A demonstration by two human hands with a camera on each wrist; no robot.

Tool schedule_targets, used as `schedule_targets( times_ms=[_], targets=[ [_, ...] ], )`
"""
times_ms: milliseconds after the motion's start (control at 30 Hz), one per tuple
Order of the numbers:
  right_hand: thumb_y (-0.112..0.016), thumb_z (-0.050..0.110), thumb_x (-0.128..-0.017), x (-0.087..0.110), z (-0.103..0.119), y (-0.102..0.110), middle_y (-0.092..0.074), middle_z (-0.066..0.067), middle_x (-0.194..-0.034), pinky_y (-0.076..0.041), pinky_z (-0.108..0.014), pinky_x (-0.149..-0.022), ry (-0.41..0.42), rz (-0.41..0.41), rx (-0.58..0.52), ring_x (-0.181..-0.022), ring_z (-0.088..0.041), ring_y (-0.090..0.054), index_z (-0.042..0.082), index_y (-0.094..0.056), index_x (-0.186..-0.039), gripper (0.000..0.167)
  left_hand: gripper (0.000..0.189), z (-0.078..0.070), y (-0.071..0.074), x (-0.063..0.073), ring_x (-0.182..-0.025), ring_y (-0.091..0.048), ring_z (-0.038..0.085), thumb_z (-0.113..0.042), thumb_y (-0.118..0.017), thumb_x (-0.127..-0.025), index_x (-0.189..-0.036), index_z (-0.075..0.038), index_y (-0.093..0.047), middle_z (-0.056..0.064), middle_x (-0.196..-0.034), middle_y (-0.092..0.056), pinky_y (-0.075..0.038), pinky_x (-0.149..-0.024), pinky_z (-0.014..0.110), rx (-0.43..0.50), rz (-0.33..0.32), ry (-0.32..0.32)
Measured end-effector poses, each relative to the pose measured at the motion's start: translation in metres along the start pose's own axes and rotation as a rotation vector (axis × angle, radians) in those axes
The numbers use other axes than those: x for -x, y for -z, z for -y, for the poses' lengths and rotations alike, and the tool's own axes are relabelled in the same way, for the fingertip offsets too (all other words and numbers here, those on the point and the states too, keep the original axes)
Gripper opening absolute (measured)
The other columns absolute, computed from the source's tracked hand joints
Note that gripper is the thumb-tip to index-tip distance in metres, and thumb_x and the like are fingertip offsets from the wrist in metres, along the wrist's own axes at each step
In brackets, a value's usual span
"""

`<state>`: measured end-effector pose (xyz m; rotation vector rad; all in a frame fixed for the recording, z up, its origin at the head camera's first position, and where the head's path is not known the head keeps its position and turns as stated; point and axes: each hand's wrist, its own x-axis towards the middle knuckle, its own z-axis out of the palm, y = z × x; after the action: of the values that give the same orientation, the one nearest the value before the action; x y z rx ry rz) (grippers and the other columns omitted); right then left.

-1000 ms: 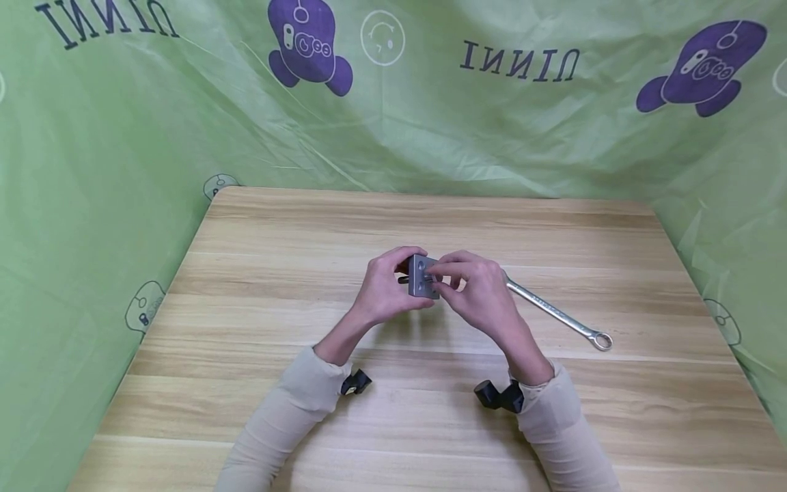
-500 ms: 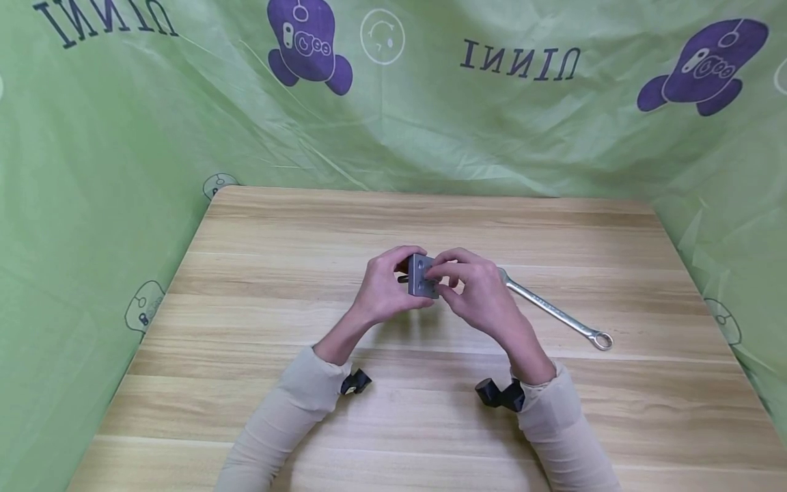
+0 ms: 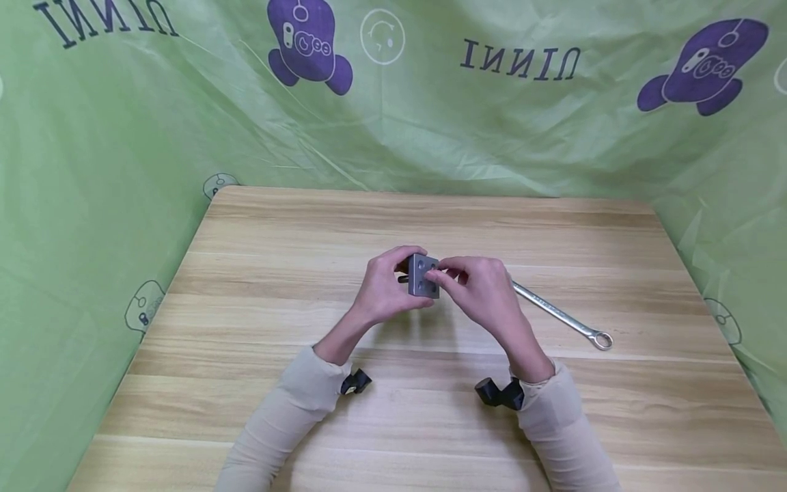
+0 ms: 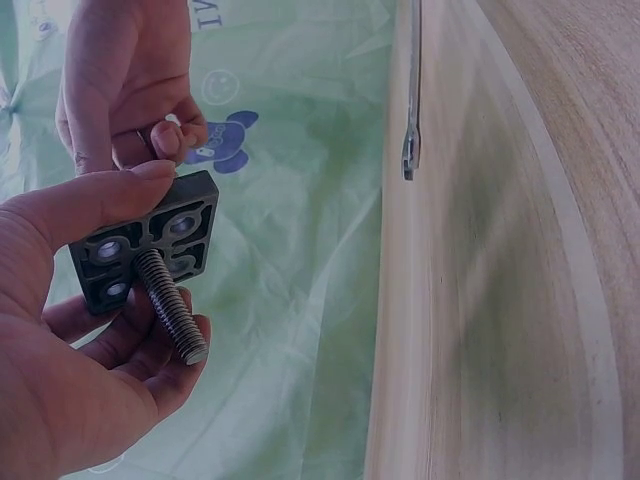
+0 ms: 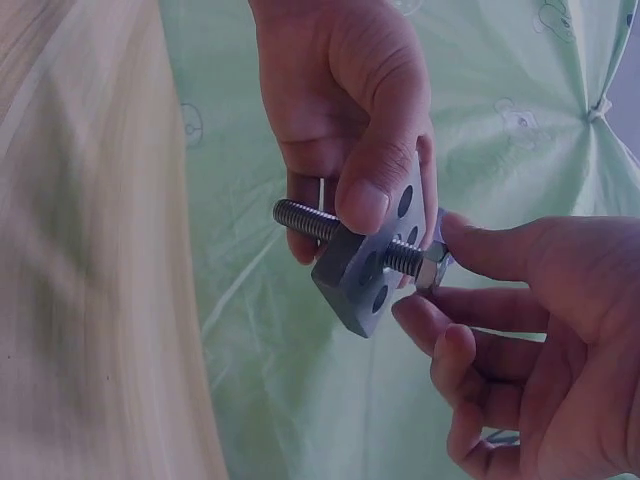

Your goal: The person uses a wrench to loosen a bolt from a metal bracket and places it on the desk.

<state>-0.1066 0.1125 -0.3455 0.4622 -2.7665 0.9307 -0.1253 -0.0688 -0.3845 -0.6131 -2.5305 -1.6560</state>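
Note:
A dark grey square plate (image 3: 417, 281) with several round holes is held up over the table in my left hand (image 3: 384, 287), thumb on one edge and fingers on the opposite one. A threaded bolt (image 4: 168, 300) runs through the plate's middle, its bare end sticking out on the left palm's side. On the other side, my right hand (image 3: 482, 290) pinches the bolt's hex head (image 5: 432, 266) between thumb and forefinger. A length of thread shows between that head and the plate in the right wrist view. The right hand's other fingers are loosely curled.
A long combination wrench (image 3: 556, 313) lies on the wooden table (image 3: 307, 225), to the right of my right hand, its ring end toward the front right. A green printed cloth (image 3: 418, 137) hangs behind the table and along both sides.
My right hand has rolled at the bolt head: its thumb has come forward and up while the forefinger has drawn back. The left hand and the plate have stayed in place.

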Motion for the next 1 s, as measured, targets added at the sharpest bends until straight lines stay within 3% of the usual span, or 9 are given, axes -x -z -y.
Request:
schedule_targets(
  times_ms=[100, 400, 533, 733, 1000],
  targets=[
    [-0.078, 0.028, -0.087, 0.0, 0.0001, 0.0001, -0.072, -0.004, -0.072, -0.041, -0.023, -0.058, 0.015, -0.003, -0.002, -0.063, -0.014, -0.057, 0.008, -0.08, -0.097, 0.023, 0.068, -0.0003, -0.0001, -0.0004, -0.094, -0.07, 0.027, -0.001, -0.092, -0.058, -0.12, -0.003, -0.065, 0.014, -0.111, -0.071, -0.06, -0.083, 0.036, -0.005, 0.003, -0.002],
    [-0.081, 0.011, -0.081, 0.0019, -0.0014, 0.0027, -0.077, -0.008, -0.089, -0.039, -0.021, -0.054, 0.139, -0.008, -0.049, -0.064, -0.014, -0.06, 0.008, -0.079, -0.101, 0.02, 0.069, 0.0, 0.0005, -0.0005, -0.098, -0.069, 0.028, -0.004, -0.092, -0.059, -0.123, -0.005, -0.064, 0.015, -0.115, -0.07, -0.06, -0.086, 0.035, -0.009, 0.017, 0.024],
    [-0.08, 0.003, -0.079, 0.0021, -0.002, 0.0031, -0.076, -0.009, -0.094, -0.042, -0.021, -0.055, 0.179, -0.006, -0.064, -0.067, -0.015, -0.063, 0.007, -0.079, -0.098, 0.019, 0.069, 0.0002, 0.0002, -0.0009, -0.097, -0.07, 0.028, -0.003, -0.092, -0.06, -0.123, -0.004, -0.064, 0.015, -0.115, -0.07, -0.06, -0.085, 0.036, -0.002, 0.02, 0.024],
    [-0.076, -0.007, -0.076, 0.0022, -0.0028, 0.0016, -0.075, -0.011, -0.098, -0.056, -0.033, -0.063, 0.244, -0.027, -0.07, -0.072, -0.019, -0.068, 0.004, -0.079, -0.09, 0.018, 0.068, -0.0008, 0.0003, -0.0004, -0.095, -0.07, 0.028, -0.004, -0.092, -0.06, -0.122, -0.003, -0.064, 0.015, -0.113, -0.07, -0.06, -0.083, 0.037, -0.002, 0.018, 0.01],
    [-0.077, -0.007, -0.075, 0.0032, -0.0044, 0.0012, -0.074, -0.011, -0.1, -0.057, -0.035, -0.066, 0.27, -0.026, -0.074, -0.076, -0.02, -0.068, 0.004, -0.078, -0.09, 0.019, 0.069, -0.0007, 0.0001, -0.0001, -0.095, -0.07, 0.029, -0.002, -0.091, -0.06, -0.123, 0.0, -0.063, 0.016, -0.113, -0.07, -0.06, -0.083, 0.037, -0.001, 0.018, 0.012]
  ],
)
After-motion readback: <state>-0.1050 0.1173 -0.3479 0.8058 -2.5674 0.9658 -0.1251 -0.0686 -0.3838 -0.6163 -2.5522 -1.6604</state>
